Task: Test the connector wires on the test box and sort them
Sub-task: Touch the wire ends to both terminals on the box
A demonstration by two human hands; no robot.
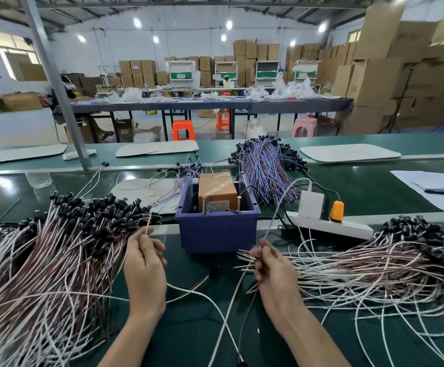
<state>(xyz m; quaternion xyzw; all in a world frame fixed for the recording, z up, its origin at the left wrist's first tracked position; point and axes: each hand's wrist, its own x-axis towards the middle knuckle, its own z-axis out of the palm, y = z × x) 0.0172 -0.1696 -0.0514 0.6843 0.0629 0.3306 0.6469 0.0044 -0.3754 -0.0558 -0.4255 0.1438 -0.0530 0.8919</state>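
The test box is an orange unit (217, 190) with two upright metal pins, set inside a blue plastic bin (216, 230) at the table's middle. My left hand (144, 263) pinches the end of a white connector wire (205, 298) just left of the bin, its tip pointing up. Right of the bin, my right hand (271, 268) grips another white wire (279, 205) that rises toward the bin. A big pile of white and brown wires with black connectors (56, 247) lies at the left. A similar pile (390, 263) lies at the right.
A bundle of blue and red wires (265, 162) lies behind the bin. A white power strip (329, 225) with a white adapter and an orange plug sits right of the bin. Papers and a phone (437, 185) lie far right. A grey post (64, 107) stands behind the left pile.
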